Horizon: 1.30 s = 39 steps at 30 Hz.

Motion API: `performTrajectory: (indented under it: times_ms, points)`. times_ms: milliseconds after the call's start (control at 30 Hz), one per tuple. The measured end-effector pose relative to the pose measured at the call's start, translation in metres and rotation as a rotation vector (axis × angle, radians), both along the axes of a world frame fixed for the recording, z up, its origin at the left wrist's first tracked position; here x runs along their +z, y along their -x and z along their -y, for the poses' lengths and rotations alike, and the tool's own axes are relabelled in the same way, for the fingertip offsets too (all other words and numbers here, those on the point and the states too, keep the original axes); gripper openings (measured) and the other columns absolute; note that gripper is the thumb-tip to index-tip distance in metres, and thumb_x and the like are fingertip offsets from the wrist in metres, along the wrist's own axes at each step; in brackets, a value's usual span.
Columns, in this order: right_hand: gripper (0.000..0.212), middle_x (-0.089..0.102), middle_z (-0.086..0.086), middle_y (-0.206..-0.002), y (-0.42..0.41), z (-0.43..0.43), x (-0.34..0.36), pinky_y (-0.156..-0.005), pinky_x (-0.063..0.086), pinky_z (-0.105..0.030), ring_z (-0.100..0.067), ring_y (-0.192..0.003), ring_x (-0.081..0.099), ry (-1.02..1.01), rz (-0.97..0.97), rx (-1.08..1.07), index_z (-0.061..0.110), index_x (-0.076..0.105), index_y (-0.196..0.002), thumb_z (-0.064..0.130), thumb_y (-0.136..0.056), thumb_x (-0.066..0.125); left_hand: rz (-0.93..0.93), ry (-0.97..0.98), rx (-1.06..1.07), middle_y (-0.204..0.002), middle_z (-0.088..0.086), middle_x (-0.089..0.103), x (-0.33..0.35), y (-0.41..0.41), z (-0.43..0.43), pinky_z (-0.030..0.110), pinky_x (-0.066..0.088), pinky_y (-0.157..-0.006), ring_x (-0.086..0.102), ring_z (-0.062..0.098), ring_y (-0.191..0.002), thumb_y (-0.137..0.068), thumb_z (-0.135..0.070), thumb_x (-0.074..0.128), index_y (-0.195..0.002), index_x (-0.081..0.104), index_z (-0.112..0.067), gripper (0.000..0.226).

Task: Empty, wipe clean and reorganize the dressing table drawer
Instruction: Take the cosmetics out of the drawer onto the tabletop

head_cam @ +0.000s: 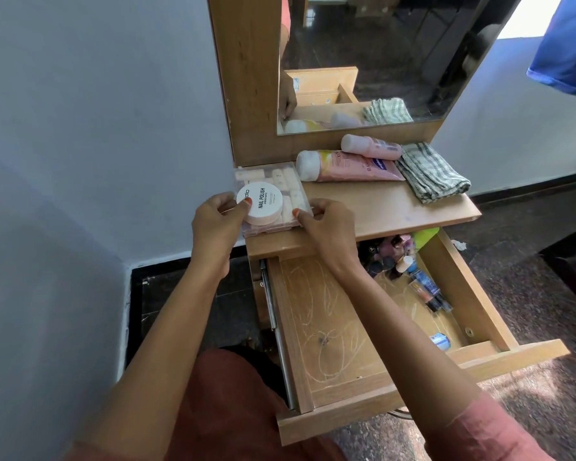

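Box: clear compartment box (293, 189), wipes tub (260, 202) on top, at the tabletop's (379, 204) left corner.
Hands: your left hand (215, 224) pinches box and tub; right hand (330, 227) pinches the near-right edge.
Handling: likely light, stiff, slick; hold both sides, level.

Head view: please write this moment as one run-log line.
left hand: grips clear plastic box, thumb on nail polish remover wipes tub | right hand: grips box | drawer: open, cosmetics inside
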State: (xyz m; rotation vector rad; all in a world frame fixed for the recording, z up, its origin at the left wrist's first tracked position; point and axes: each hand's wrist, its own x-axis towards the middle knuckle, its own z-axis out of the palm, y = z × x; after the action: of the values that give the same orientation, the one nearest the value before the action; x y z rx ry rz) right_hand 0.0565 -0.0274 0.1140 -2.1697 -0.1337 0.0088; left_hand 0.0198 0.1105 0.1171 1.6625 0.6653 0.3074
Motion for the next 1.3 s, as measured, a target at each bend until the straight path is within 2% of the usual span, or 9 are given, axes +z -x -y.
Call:
performTrajectory:
  times_ms: [100,200,367,600,767,900,1000,1133,1300]
  points:
    - [0.041,0.055,-0.012,-0.122,0.0,-0.005,-0.005,-0.094,0.04,-0.029,-0.023,-0.112,0.049,0.134,0.11,-0.007,0.007,0.054,-0.124,0.018,-0.086,0.061,0.016,-0.042,-0.06,-0.127,0.002,0.057,-0.003,0.005,0.001,0.006,0.044,-0.068,0.05,0.007,-0.107,-0.082,-0.019,0.067,-0.125,0.053,-0.012,0.046]
    - [0.047,0.051,-0.011,-0.128,-0.001,-0.014,-0.004,-0.098,0.039,-0.03,-0.026,-0.118,0.046,0.125,0.172,0.115,0.009,0.051,-0.127,0.01,-0.082,0.064,-0.004,-0.135,-0.103,-0.133,0.003,0.052,-0.005,0.008,0.003,0.024,0.044,-0.091,0.046,0.014,-0.119,-0.073,-0.014,0.075,-0.129,0.049,-0.015,0.061]
    - [0.049,0.059,-0.014,-0.121,-0.007,-0.024,0.001,-0.086,0.039,-0.016,-0.021,-0.11,0.055,0.082,0.157,0.245,0.004,0.051,-0.127,0.005,-0.08,0.066,0.01,-0.29,-0.098,-0.135,0.007,0.049,-0.007,0.001,-0.003,0.027,0.04,-0.093,0.044,0.018,-0.124,-0.072,-0.011,0.076,-0.131,0.048,-0.015,0.065]
    - [0.039,0.062,-0.02,-0.117,-0.032,-0.039,0.001,-0.072,0.041,0.0,-0.024,-0.103,0.062,-0.035,0.18,0.175,-0.005,0.055,-0.12,-0.002,-0.081,0.062,0.05,-0.382,-0.106,-0.131,0.012,0.05,-0.007,-0.031,-0.011,0.022,0.039,-0.09,0.048,0.021,-0.119,-0.072,-0.016,0.076,-0.13,0.05,-0.012,0.063]
    - [0.037,0.059,-0.02,-0.121,-0.046,-0.047,-0.002,-0.08,0.043,-0.012,-0.023,-0.105,0.06,-0.027,0.149,0.177,-0.003,0.054,-0.122,-0.002,-0.085,0.056,0.037,-0.417,-0.104,-0.131,0.014,0.05,-0.009,-0.044,-0.017,0.031,0.044,-0.097,0.048,0.023,-0.12,-0.072,-0.016,0.076,-0.13,0.051,-0.008,0.063]
    - [0.036,0.059,-0.02,-0.12,-0.048,-0.049,-0.008,-0.071,0.042,-0.002,-0.024,-0.103,0.06,-0.042,0.171,0.165,-0.003,0.055,-0.121,-0.003,-0.084,0.056,0.021,-0.422,-0.124,-0.131,0.013,0.051,-0.01,-0.048,-0.02,0.034,0.047,-0.098,0.05,0.022,-0.117,-0.072,-0.016,0.076,-0.129,0.051,-0.009,0.063]
    - [0.037,0.058,-0.02,-0.12,-0.045,-0.049,-0.01,-0.082,0.045,-0.014,-0.024,-0.104,0.06,-0.043,0.186,0.176,-0.002,0.055,-0.12,-0.002,-0.083,0.058,0.0,-0.393,-0.118,-0.132,0.013,0.049,-0.011,-0.045,-0.018,0.037,0.046,-0.099,0.05,0.022,-0.119,-0.072,-0.016,0.077,-0.13,0.049,-0.01,0.065]
    - [0.037,0.059,-0.016,-0.117,-0.031,-0.038,-0.007,-0.073,0.039,0.001,-0.021,-0.098,0.058,-0.077,0.249,0.168,-0.001,0.057,-0.118,-0.004,-0.081,0.06,-0.002,-0.393,-0.045,-0.136,0.012,0.043,-0.01,-0.03,-0.007,0.039,0.04,-0.105,0.042,0.024,-0.125,-0.076,-0.014,0.073,-0.132,0.046,-0.011,0.062]
    - [0.023,0.064,-0.013,-0.104,-0.005,-0.007,-0.005,-0.072,0.04,0.001,-0.008,-0.084,0.055,-0.119,0.253,0.134,0.0,0.064,-0.105,-0.001,-0.082,0.061,0.12,-0.467,-0.02,-0.132,0.008,0.045,-0.001,-0.002,0.018,0.03,0.039,-0.103,0.043,0.021,-0.122,-0.08,-0.005,0.066,-0.127,0.048,-0.015,0.051]
